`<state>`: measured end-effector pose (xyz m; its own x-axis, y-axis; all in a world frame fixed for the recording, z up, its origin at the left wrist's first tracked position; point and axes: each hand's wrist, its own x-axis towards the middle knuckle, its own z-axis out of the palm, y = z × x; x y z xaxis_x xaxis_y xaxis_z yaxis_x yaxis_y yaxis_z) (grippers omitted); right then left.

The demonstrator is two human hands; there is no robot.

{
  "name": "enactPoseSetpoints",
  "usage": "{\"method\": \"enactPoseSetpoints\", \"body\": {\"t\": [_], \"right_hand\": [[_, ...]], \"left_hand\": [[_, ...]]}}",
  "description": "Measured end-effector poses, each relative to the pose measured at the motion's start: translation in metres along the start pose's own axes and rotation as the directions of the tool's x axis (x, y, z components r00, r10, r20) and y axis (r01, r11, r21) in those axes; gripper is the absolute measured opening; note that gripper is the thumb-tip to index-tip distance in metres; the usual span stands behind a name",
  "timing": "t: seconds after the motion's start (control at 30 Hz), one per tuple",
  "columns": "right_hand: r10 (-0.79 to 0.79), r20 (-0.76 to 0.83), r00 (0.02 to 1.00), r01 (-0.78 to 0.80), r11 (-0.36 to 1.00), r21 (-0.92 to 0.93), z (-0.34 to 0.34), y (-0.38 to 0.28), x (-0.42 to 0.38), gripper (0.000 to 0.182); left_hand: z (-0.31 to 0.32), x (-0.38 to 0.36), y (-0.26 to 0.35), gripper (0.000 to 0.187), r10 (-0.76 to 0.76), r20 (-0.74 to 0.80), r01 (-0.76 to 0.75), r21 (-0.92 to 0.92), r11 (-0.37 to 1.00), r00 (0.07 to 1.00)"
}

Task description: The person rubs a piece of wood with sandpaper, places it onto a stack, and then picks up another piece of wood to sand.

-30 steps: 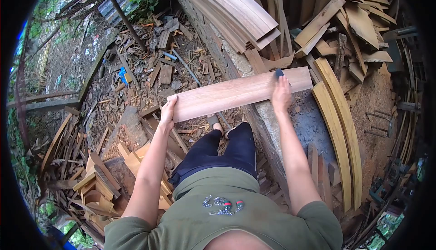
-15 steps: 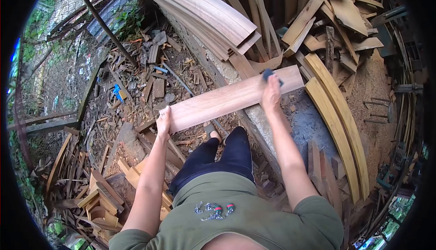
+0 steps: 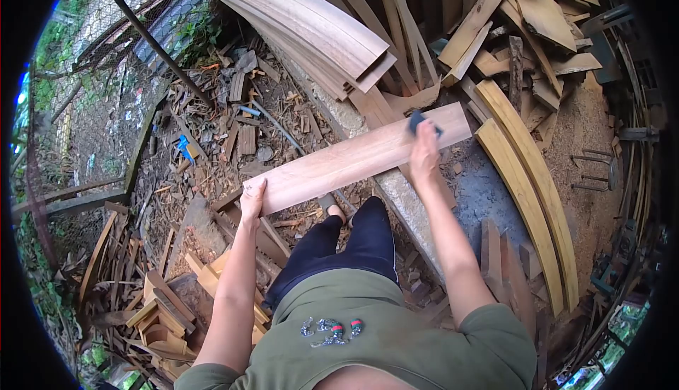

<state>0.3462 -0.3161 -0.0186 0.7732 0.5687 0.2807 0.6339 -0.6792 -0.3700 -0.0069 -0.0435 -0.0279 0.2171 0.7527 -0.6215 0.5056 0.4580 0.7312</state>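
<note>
A long pale wooden board lies aslant in front of my body, its right end higher in the view. My left hand is closed on the board's left end, with the thumb on the top face and the other fingers hidden beneath. Near the right end, my right hand holds a small dark sanding pad against the board's upper face. That hand and the pad are slightly blurred, and some of the fingers are hidden.
Curved pale boards are stacked beyond the low concrete ledge. Two yellowish curved planks lie at the right. Wood offcuts are heaped at the back right, with more scraps at lower left. Debris covers the ground.
The board and my left hand have shifted slightly left in the view. My right hand stays near the board's right end, still on the pad, with only a small shift.
</note>
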Motion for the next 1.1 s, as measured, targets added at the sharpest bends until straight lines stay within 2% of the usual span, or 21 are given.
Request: {"method": "enactPoseSetpoints", "body": {"t": [0.03, 0.07, 0.13, 0.17, 0.23, 0.27, 0.33, 0.37, 0.43, 0.5, 0.57, 0.63, 0.67, 0.73, 0.77, 0.83, 0.93, 0.97, 1.03, 1.1], "right_hand": [[-0.085, 0.073, 0.994, 0.082, 0.995, 0.053, -0.01, -0.019, -0.007, 0.039], [-0.085, 0.076, 0.993, 0.081, 0.995, 0.053, -0.011, -0.016, -0.01, 0.039], [-0.347, 0.097, 0.933, 0.34, 0.937, 0.079, -0.015, -0.005, -0.014, 0.037], [-0.272, 0.12, 0.955, 0.263, 0.961, 0.086, -0.02, 0.012, 0.002, 0.039], [-0.091, -0.039, 0.995, 0.09, 0.995, -0.045, -0.002, 0.067, 0.022, 0.039], [-0.089, -0.045, 0.995, 0.087, 0.995, -0.045, 0.001, 0.07, 0.028, 0.039], [0.11, -0.111, 0.988, -0.126, 0.981, -0.148, -0.002, 0.075, 0.042, 0.04], [0.105, -0.117, 0.988, -0.123, 0.98, -0.153, -0.001, 0.072, 0.041, 0.04], [0.094, 0.159, 0.983, -0.095, 0.995, 0.0, -0.001, 0.043, 0.03, 0.042], [-0.258, 0.129, 0.957, 0.245, 0.963, 0.108, -0.018, 0.016, 0.004, 0.041], [-0.296, 0.152, 0.943, 0.276, 0.951, 0.138, -0.015, 0.041, 0.013, 0.039], [-0.094, -0.017, 0.995, 0.094, 0.996, 0.002, 0.0, 0.091, 0.034, 0.04], [-0.094, -0.011, 0.996, 0.094, 0.996, 0.005, 0.0, 0.097, 0.042, 0.04], [0.146, -0.073, 0.986, -0.151, 0.987, -0.063, -0.005, 0.104, 0.054, 0.041], [0.144, -0.074, 0.987, -0.149, 0.987, -0.064, -0.004, 0.099, 0.048, 0.041], [-0.034, -0.036, 0.999, 0.032, 0.998, -0.06, 0.002, 0.074, 0.018, 0.043], [-0.19, 0.2, 0.961, 0.159, 0.974, 0.164, -0.036, 0.021, -0.025, 0.044], [-0.191, 0.204, 0.96, 0.158, 0.973, 0.166, -0.035, 0.03, -0.024, 0.044], [-0.129, 0.117, 0.985, 0.125, 0.991, 0.038, -0.032, 0.069, -0.015, 0.045], [0.124, 0.001, 0.992, -0.124, 0.992, 0.015, -0.03, 0.097, 0.003, 0.043]], "left_hand": [[0.0, 0.0, -0.001, 0.049, -0.012, 0.002, 0.012, -0.011, 1.0, 1.0], [-0.001, 0.001, -0.003, 0.047, -0.026, 0.003, 0.026, -0.012, 1.0, 1.0], [0.0, -0.004, 0.005, 0.048, -0.03, 0.011, 0.03, -0.001, 1.0, 0.999], [0.0, -0.007, 0.008, 0.049, -0.032, 0.018, 0.032, 0.009, 0.999, 0.999], [-0.001, -0.011, 0.011, 0.05, -0.049, 0.038, 0.049, -0.004, 0.999, 0.998], [0.001, -0.019, 0.022, 0.048, -0.028, 0.003, 0.028, 0.005, 1.0, 1.0], [0.002, -0.019, 0.022, 0.044, -0.002, -0.02, 0.002, 0.001, 1.0, 1.0], [0.002, -0.02, 0.021, 0.044, -0.001, -0.023, 0.001, -0.003, 1.0, 1.0], [0.003, -0.018, 0.019, 0.044, -0.014, -0.025, 0.014, -0.002, 1.0, 1.0], [0.002, -0.013, 0.017, 0.042, -0.002, -0.023, 0.002, -0.005, 1.0, 1.0], [0.001, -0.012, 0.012, 0.041, -0.002, -0.03, 0.002, -0.005, 1.0, 1.0], [0.002, -0.021, 0.024, 0.039, -0.032, -0.022, 0.032, -0.015, 0.999, 0.999], [0.004, -0.025, 0.027, 0.038, -0.027, -0.033, 0.026, -0.03, 0.999, 0.999], [0.005, -0.029, 0.03, 0.037, -0.018, -0.043, 0.017, -0.025, 1.0, 0.999], [0.006, -0.029, 0.032, 0.037, -0.002, -0.051, 0.001, -0.024, 1.0, 0.999], [0.006, -0.028, 0.03, 0.037, 0.004, -0.051, -0.005, -0.029, 1.0, 0.999], [0.006, -0.028, 0.03, 0.041, -0.009, -0.053, 0.008, -0.009, 1.0, 0.999], [0.005, -0.026, 0.029, 0.041, -0.012, -0.055, 0.012, -0.009, 1.0, 0.998], [0.003, -0.023, 0.026, 0.043, -0.008, -0.059, 0.009, 0.013, 1.0, 0.998], [0.001, -0.019, 0.023, 0.045, -0.04, -0.066, 0.042, 0.033, 0.999, 0.997]]}}
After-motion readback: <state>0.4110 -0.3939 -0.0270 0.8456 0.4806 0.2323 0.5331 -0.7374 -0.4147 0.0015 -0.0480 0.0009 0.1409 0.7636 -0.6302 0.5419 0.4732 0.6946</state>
